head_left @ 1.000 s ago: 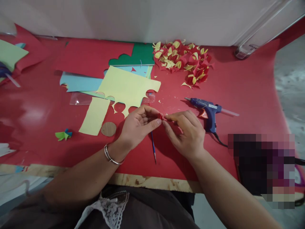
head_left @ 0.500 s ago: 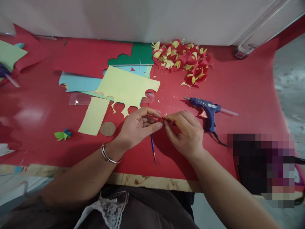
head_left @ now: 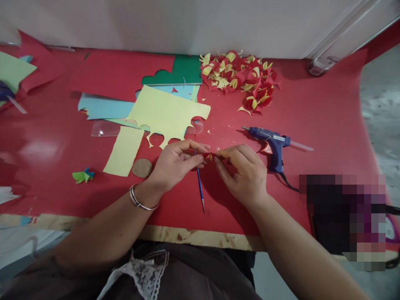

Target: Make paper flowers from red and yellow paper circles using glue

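Between my two hands is a small red and yellow paper flower (head_left: 210, 156), partly hidden by the fingers. My left hand (head_left: 179, 162) pinches its left side between thumb and fingers. With thumb and forefinger, my right hand (head_left: 245, 173) grips the flower's right side. Below them a thin blue paintbrush (head_left: 200, 187) lies on the red table covering, its upper end passing under my left hand. To the left rest a round wooden disc (head_left: 142, 168) and a strip of yellow paper (head_left: 123, 151).
A blue glue gun (head_left: 271, 143) lies at the right, its cord running toward a pixelated area. Behind stand a heap of red and yellow paper flowers (head_left: 240, 77) and cut yellow paper (head_left: 165, 110) over coloured sheets. A green and blue paper piece (head_left: 83, 176) sits at left.
My left thumb and fingers have shifted slightly left along the paper flower, so more of its red and yellow shows. My right hand keeps its pinch almost unmoved.
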`<action>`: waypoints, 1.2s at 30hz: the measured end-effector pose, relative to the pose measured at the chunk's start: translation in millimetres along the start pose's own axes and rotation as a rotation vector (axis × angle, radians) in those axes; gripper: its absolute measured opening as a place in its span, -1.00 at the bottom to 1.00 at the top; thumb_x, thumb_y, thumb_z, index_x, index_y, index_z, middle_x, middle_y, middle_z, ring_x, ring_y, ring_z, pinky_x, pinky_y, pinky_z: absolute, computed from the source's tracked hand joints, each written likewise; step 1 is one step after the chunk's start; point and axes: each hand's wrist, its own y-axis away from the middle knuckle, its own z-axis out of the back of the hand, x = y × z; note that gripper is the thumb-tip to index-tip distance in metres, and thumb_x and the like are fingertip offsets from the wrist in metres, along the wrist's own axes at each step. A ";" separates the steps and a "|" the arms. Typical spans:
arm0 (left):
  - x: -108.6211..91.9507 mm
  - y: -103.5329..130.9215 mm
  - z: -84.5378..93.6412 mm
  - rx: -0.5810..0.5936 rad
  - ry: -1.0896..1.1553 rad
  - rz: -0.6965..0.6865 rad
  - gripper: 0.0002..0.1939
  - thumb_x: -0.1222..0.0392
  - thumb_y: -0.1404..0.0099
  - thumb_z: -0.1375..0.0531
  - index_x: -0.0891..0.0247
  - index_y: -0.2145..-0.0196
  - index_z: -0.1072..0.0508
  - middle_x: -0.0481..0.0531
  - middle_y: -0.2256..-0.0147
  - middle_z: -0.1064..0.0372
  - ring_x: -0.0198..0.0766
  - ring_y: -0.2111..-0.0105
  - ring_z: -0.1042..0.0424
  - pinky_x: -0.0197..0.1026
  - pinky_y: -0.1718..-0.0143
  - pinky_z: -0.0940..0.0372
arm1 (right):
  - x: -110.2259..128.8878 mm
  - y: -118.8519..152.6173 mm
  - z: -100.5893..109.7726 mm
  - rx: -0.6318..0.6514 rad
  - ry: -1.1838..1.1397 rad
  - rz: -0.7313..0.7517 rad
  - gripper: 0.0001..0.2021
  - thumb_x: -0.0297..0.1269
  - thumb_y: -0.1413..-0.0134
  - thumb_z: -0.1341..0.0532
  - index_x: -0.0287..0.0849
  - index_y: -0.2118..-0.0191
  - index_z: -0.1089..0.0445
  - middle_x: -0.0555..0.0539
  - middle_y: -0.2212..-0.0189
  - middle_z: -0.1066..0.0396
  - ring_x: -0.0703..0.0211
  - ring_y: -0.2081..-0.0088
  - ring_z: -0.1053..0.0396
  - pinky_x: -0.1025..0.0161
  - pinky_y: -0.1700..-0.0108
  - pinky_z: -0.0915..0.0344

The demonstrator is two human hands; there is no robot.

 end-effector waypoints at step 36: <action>-3.9 1.1 9.7 -0.300 -0.557 -0.378 -0.83 0.10 -0.39 -0.39 0.16 0.12 -0.59 0.01 0.22 -0.65 -0.21 0.19 -0.62 -0.16 0.07 -0.54 | 2.3 1.5 3.1 0.034 -0.004 -0.045 -0.89 -0.41 -0.37 -0.24 -0.10 0.23 -0.47 -0.09 0.38 -0.53 0.10 0.33 -0.44 0.14 0.25 -0.41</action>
